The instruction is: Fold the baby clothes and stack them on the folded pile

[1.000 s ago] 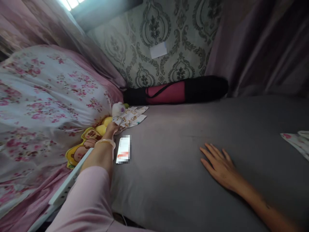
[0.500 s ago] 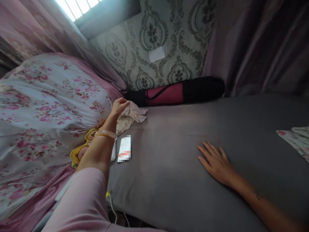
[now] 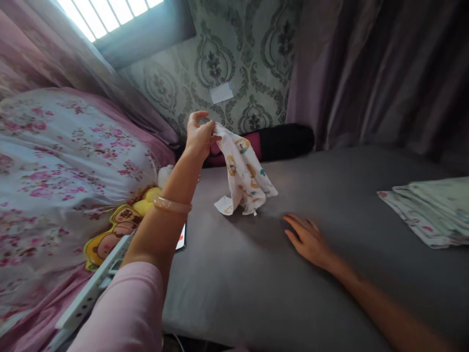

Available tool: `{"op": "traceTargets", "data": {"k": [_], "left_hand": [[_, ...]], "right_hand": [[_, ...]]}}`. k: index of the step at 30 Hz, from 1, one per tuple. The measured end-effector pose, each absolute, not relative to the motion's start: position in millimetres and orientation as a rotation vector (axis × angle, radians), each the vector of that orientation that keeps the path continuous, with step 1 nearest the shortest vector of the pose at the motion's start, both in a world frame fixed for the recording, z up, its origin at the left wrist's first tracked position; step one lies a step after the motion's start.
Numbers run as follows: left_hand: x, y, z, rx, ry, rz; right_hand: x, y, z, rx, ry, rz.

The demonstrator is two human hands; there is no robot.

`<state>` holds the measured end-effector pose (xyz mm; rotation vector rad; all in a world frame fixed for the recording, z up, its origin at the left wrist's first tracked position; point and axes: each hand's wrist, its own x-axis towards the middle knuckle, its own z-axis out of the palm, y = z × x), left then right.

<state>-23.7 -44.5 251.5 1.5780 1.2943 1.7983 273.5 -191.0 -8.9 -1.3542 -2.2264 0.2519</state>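
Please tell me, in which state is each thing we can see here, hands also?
Patterned cloth: unfolded, hanging loosely
Left hand: raised, pinching that cloth
Right hand: open, palm down, empty
Stacked cloths: folded, lying flat
Phone: screen lit, mostly hidden
Dark bag: lying lengthwise, partly hidden
Grey sheet: spread, mostly smooth

Location type: domestic bedroom. Reference item: bed (image 3: 234, 283), fitted with a plain grey sheet. Left of the bed: pink floral bedding (image 3: 84, 161) and a yellow cartoon cushion (image 3: 98, 248). Beyond the bed: damask-patterned wallpaper (image 3: 249, 63), a barred window (image 3: 110, 14) at upper left, and long mauve curtains (image 3: 351, 73). On the bed, right side: folded printed cloths (image 3: 436, 208).
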Motion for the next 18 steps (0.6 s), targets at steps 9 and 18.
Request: {"op": "traceTargets", "data": {"k": [9, 18], "left_hand": [[58, -69, 233, 1.798, 0.952, 1.800], [76, -89, 220, 2.114, 0.809, 1.854]], "right_hand": [[253, -195, 72, -1.154, -1.689, 0.747], [188, -159, 96, -1.276, -1.477, 0.636]]}}
